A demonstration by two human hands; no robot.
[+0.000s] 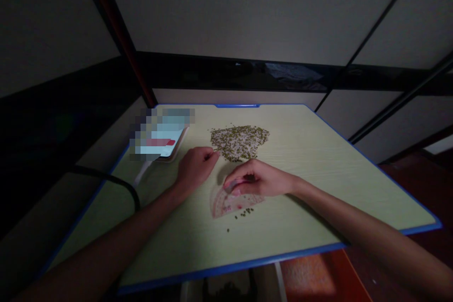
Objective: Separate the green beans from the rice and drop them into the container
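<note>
A loose pile of small green beans and pale grains point(240, 141) is spread on the pale table. My left hand point(196, 165) is closed, its fingertips pinched together at the near-left edge of the pile; what they hold, if anything, is hidden. Thumb and fingers of my right hand point(258, 179) grip the curved upper part of a clear protractor with pink markings point(226, 206), just in front of the pile. Several stray beans point(247, 213) lie along the protractor's straight near edge, and a single bean point(228, 230) sits closer to me.
A lit phone or tablet point(164, 141), partly pixelated, is at the table's left with a pale cable point(141, 173) running from it. A black cable point(120, 181) curves over the left edge. The table point(318, 151) has a blue rim; cabinet panels point(240, 14) stand behind it.
</note>
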